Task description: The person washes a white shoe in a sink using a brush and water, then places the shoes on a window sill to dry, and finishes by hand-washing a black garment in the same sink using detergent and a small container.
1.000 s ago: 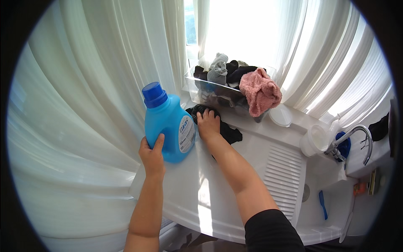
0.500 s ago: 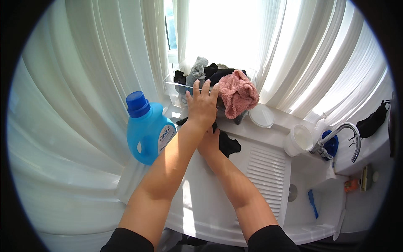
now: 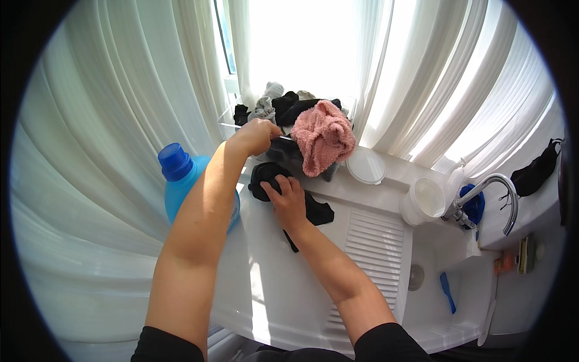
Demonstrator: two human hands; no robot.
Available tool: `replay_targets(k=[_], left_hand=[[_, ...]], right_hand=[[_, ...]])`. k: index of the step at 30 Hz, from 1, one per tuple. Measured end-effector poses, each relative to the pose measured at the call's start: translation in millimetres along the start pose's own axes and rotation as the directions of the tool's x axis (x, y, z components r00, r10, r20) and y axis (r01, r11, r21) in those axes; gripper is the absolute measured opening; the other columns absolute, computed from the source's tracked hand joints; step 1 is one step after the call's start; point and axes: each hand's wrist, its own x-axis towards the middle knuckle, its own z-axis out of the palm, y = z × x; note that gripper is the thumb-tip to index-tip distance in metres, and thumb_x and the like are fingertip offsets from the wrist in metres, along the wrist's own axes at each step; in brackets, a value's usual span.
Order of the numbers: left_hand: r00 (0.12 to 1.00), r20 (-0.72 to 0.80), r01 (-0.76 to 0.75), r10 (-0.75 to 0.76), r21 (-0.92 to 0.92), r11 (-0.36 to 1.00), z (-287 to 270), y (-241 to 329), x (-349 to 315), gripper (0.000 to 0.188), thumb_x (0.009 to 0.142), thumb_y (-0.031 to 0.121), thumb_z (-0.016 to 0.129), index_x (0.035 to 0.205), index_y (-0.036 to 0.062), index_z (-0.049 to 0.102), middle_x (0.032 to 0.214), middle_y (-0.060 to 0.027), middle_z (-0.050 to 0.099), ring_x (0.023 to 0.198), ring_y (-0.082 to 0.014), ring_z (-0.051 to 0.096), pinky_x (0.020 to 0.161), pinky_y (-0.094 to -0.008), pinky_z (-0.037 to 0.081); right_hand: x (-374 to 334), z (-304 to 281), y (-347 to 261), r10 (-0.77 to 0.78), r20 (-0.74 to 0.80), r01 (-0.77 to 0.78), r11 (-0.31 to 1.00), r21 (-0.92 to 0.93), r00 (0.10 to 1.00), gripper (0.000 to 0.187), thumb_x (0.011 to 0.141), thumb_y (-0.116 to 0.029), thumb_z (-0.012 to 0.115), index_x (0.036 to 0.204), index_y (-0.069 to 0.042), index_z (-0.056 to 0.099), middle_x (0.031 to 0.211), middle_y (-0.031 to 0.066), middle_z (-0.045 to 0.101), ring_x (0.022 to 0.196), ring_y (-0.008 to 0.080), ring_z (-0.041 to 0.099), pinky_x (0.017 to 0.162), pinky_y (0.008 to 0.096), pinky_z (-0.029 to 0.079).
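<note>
My left hand [image 3: 258,136] is closed at the front rim of a clear plastic bin [image 3: 228,125]; what its fingertips pinch is hidden. Grey and black rolled garments that look like socks fill the bin, and a fluffy pink cloth [image 3: 324,136] hangs over its front. Nearer to me, my right hand [image 3: 288,202] curls its fingers over a bundled black cloth [image 3: 265,175] on the white counter [image 3: 283,283]. Another flat black piece of cloth [image 3: 318,210] lies partly under that hand and wrist, with a thin end sticking out toward me.
A blue detergent bottle [image 3: 181,181] stands beside my left forearm. Right of the bin are a round white lid [image 3: 366,166] and a white tub [image 3: 423,201]. Farther right come the ribbed washboard [image 3: 375,247], a sink holding a blue brush-like tool [image 3: 447,292], and a curved faucet [image 3: 505,181].
My left hand has drawn off from above my right hand toward the bin's front rim, its spread fingers now closed. My right hand now rests on the black bundle, which has come into sight. The view shifted slightly.
</note>
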Motion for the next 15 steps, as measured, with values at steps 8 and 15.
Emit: replay_targets(k=[8, 15], left_hand=[[0.987, 0.158, 0.013, -0.008, -0.033, 0.999, -14, 1, 12, 0.042, 0.073, -0.008, 0.046, 0.105, 0.0078, 0.067, 0.092, -0.0159, 0.067, 0.088, -0.0273, 0.063, 0.079, -0.0321, 0.049], [0.982, 0.187, 0.015, -0.018, 0.017, 1.000, -11, 0, 13, 0.046, 0.073, -0.009, 0.046, 0.108, 0.0123, 0.067, 0.090, -0.0154, 0.065, 0.085, -0.0281, 0.060, 0.078, -0.0344, 0.047]], right_hand=[[60, -24, 2, 0.008, -0.233, -0.037, 0.992, -0.120, 0.972, 0.046, 0.067, -0.002, 0.059, 0.111, -0.017, 0.063, 0.110, 0.0110, 0.048, 0.098, 0.0296, 0.047, 0.082, 0.0386, 0.042], [4, -32, 19, 0.459, -0.292, -0.456, 0.886, 0.083, 0.839, 0.053, 0.068, 0.006, 0.056, 0.119, -0.007, 0.057, 0.110, 0.0205, 0.047, 0.101, 0.0383, 0.046, 0.088, 0.0443, 0.040]])
